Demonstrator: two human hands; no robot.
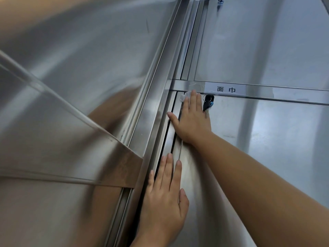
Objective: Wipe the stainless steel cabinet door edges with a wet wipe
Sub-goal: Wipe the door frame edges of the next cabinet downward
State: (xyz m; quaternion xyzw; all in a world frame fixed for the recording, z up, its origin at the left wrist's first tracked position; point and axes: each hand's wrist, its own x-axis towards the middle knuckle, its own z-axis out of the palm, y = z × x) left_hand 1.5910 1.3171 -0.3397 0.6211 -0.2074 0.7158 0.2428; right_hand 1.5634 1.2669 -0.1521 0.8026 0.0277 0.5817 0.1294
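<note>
Single head-worn wide-angle view, tilted. The camera looked forward and down along the cabinet door (267, 157) from close range; the label (225, 89) sat just above centre, the door's edge running diagonally below it.

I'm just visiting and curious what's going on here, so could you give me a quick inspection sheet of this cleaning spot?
Surface: stainless steel cabinet door, shiny, closed, streaked with reflections.
Job's things: white wet wipe pressed at the door's top left corner, mostly hidden under fingers.
Clutter: dark key with a ring and blue tag hanging in the lock beside the wipe; white label with printed characters on the rail above.
Grips: right hand flat on the wipe, thumb spread out; left hand flat and empty lower on the door edge.
Cables: nothing seen.
Surroundings: another steel door above; steel panel to the left.
</note>
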